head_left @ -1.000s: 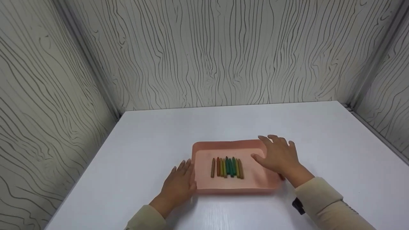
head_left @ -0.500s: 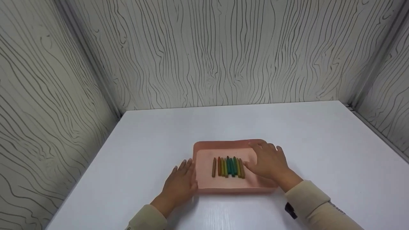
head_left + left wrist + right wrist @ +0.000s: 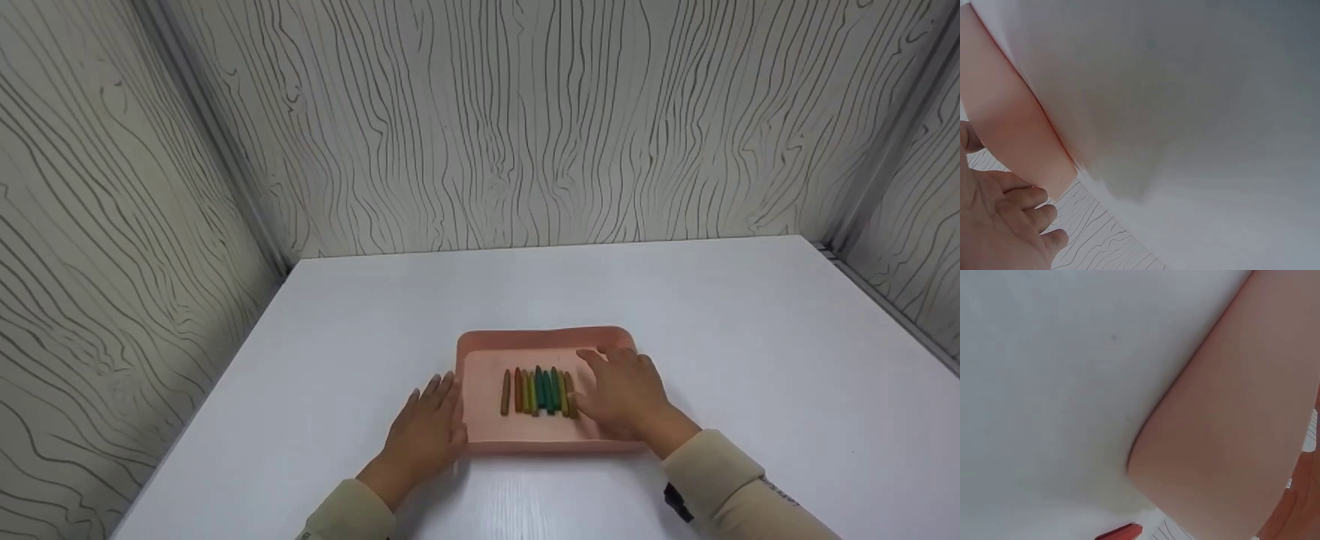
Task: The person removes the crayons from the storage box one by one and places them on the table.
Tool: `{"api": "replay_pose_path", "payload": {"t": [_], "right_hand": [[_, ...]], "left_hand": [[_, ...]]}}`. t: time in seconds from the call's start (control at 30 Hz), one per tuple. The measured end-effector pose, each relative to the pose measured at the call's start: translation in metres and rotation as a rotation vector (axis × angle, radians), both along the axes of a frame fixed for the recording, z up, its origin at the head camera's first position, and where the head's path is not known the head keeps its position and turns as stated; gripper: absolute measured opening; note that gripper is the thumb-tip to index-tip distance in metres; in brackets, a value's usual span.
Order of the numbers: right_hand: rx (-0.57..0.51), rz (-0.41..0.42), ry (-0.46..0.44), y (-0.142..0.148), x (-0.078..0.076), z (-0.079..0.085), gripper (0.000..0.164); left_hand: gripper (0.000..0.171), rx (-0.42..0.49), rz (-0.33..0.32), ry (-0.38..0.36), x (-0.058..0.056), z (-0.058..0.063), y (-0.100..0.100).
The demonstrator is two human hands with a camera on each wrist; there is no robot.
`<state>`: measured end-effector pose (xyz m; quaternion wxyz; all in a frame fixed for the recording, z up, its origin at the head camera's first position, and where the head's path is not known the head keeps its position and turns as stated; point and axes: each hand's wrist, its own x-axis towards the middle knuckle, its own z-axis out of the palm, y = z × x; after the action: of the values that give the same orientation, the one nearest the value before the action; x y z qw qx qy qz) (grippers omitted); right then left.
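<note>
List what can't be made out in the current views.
Head: whether the right hand touches the crayons; too small.
Head: sleeve print; too small.
Left wrist: part of the left hand; cut off by left edge.
Right wrist: crayons; hidden by tray.
Right wrist: red stick; cut off by bottom edge.

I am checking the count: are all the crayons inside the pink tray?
No, a red crayon lies on the table outside the tray.

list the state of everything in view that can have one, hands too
Pink tray, upright, uncovered
Crayons, lying in the tray, leftmost set apart
Red crayon, lying outside the tray, partly out of frame
Left hand, fingers relaxed beside the tray
Right hand, over the tray, contact with crayons unclear
</note>
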<state>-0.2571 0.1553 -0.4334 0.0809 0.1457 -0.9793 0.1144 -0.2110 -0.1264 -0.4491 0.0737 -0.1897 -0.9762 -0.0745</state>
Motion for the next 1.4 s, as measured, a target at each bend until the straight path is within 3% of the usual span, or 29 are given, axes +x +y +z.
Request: {"api": "replay_pose_path", "payload": {"t": [0.5,0.7,1.0,1.4], "right_hand": [[0.031,0.012,-0.057,-0.007,0.0,-0.007,0.055],[-0.03,0.001,-0.115,-0.01,0.0,-0.008,0.057],[-0.189,-0.063,-0.279,-0.015,0.0,-0.003,0.057],[-0.238,-0.099,-0.386,-0.015,-0.001,0.0,0.051]], "left_hand": [[0.054,-0.025,0.006,-0.01,0.0,-0.001,0.001],[0.052,-0.002,-0.003,-0.022,0.0,0.002,0.001],[0.052,-0.007,-0.007,0.0,0.001,0.002,0.001],[0.052,0.0,-0.006,0.02,0.001,0.0,0.001]]}}
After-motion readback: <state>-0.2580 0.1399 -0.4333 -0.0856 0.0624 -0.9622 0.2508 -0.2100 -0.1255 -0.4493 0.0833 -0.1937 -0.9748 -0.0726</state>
